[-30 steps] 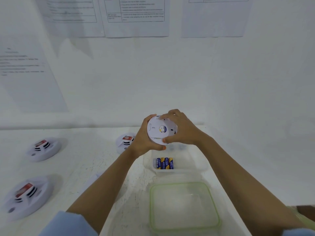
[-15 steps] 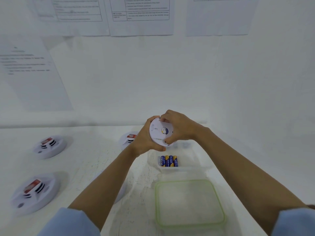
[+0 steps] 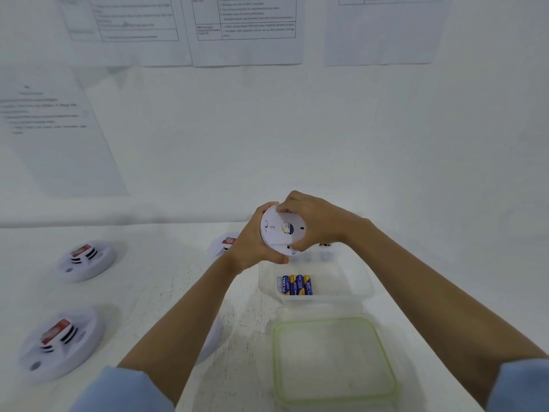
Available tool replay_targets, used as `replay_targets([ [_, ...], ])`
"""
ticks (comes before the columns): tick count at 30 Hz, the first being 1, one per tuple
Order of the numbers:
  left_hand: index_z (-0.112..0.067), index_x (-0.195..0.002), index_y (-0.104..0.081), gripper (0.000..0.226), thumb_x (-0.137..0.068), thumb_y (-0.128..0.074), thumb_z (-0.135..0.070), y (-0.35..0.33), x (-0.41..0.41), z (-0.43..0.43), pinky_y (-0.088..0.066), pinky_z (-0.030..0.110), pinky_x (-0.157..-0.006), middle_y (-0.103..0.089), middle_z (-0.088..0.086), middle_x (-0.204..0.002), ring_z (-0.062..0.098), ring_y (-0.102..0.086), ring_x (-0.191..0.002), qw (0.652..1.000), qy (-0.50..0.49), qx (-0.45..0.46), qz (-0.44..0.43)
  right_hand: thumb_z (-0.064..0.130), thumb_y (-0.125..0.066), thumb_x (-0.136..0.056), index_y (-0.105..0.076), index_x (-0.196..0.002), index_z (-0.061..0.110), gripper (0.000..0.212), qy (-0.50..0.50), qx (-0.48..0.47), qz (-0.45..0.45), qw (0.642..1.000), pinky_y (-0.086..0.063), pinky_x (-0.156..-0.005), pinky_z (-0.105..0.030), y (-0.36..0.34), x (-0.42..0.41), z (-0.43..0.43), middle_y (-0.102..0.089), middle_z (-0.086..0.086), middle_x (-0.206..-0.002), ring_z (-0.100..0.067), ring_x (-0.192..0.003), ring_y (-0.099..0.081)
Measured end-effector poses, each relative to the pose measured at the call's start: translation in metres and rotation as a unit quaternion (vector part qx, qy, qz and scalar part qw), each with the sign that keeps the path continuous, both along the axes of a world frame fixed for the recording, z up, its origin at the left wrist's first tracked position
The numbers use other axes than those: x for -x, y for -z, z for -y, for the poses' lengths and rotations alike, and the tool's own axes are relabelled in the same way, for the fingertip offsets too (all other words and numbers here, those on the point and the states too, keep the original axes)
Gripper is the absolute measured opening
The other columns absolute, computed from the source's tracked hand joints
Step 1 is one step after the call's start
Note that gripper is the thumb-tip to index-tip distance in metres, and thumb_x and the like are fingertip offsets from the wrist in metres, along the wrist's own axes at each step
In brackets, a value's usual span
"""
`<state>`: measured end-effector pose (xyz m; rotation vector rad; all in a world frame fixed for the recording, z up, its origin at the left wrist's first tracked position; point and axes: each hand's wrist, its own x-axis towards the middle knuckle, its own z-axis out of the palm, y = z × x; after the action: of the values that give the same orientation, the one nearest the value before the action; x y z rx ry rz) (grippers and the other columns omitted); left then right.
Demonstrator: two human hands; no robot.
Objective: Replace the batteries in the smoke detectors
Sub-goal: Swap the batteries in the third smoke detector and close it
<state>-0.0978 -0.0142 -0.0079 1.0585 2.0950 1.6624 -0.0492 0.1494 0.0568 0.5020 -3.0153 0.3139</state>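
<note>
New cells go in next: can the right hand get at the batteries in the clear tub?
Probably yes, once freed: the tub is open, its green-rimmed lid lies apart, and the batteries sit uncovered inside. For now the right hand and left hand both grip the smoke detector.

Rim of held detector partly covered by left hand & right hand. 2nd detector half hidden behind left hand; 3rd detector mostly under left arm. Wall sheets cut at top edge, txt unreadable. Beside right hand, dark bit: can't tell.
</note>
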Motion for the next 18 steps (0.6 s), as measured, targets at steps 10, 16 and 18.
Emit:
replay_targets([
  [10, -0.014, -0.132, -0.029, 0.096, -0.054, -0.079, 0.009, 0.0016, -0.0013, -0.0011, -0.044, 0.004, -0.078, -0.045, -0.005, -0.122, -0.011, -0.052, -0.103, 1.0, -0.003, 0.018, -0.004, 0.026, -0.08, -0.062, -0.045, -0.12, 0.007, 0.07, -0.014, -0.038, -0.019, 0.999, -0.037, -0.077, -0.022, 0.0077, -0.0018, 0.0039, -0.046, -0.006, -0.112, -0.016, -0.095, -0.042],
  [16, -0.006, -0.137, -0.027, 0.098, -0.057, -0.078, 0.017, 0.0063, 0.0016, 0.0027, -0.043, 0.002, -0.079, -0.044, 0.0, -0.126, -0.002, -0.049, -0.106, 0.999, -0.032, 0.016, -0.023, 0.024, -0.079, -0.063, -0.045, -0.125, 0.009, 0.072, -0.003, 0.015, -0.016, 1.0, -0.037, -0.08, -0.019, 0.0078, -0.0027, -0.0022, -0.044, -0.003, -0.117, -0.013, -0.099, -0.041],
  [18, -0.008, -0.136, -0.027, 0.099, -0.055, -0.079, 0.015, 0.006, 0.0001, 0.0031, -0.043, 0.001, -0.077, -0.043, -0.005, -0.123, -0.005, -0.049, -0.104, 0.999, -0.036, 0.005, -0.021, 0.024, -0.078, -0.064, -0.045, -0.126, 0.01, 0.072, 0.004, 0.039, -0.016, 0.999, -0.033, -0.077, -0.014, 0.0071, -0.0045, -0.0042, -0.043, -0.001, -0.116, -0.009, -0.098, -0.038],
])
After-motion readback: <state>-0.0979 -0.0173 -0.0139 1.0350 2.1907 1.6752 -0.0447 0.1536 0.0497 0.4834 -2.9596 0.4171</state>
